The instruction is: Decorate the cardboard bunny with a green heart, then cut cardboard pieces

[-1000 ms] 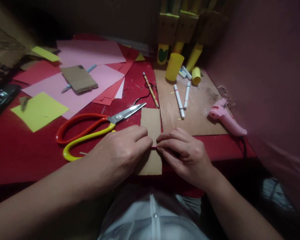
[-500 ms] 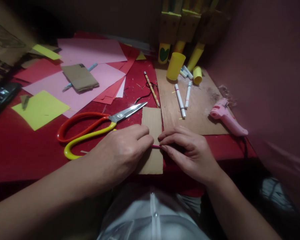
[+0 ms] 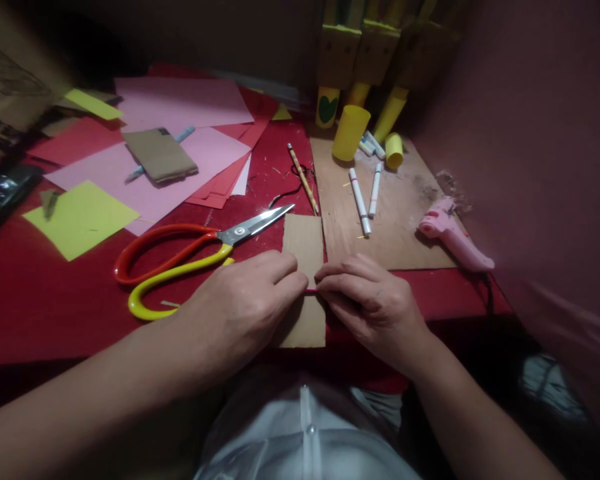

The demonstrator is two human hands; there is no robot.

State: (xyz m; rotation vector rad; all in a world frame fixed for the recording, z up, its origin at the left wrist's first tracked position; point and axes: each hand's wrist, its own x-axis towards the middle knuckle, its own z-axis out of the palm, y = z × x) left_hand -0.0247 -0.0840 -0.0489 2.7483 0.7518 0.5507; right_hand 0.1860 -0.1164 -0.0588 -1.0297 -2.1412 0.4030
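A strip of brown cardboard (image 3: pixel 304 250) lies lengthwise at the table's front edge. Across it runs a thin magenta strand (image 3: pixel 311 291), showing only in the small gap between my hands; its exact kind is not clear. My left hand (image 3: pixel 253 303) is closed, with thumb and finger pinching the strand's left part over the cardboard. From the other side, my right hand (image 3: pixel 365 303) pinches it near the cardboard's right edge. Big scissors (image 3: pixel 239 232) with one red and one yellow handle lie partly spread, left of the cardboard.
A wooden board (image 3: pixel 400 247) on the right bears white markers (image 3: pixel 360 202), yellow paper tubes (image 3: pixel 351 133) and a pink glue gun (image 3: pixel 455 235). A pencil (image 3: pixel 304 179) lies beside it. Coloured paper sheets (image 3: pixel 180 100) and a folded cardboard piece (image 3: pixel 159 155) cover the left. Cardboard figures (image 3: pixel 339 57) stand behind.
My right hand has shifted slightly left, its fingers closing further around the strand. The left hand stays almost in place, and the cardboard lies as before.
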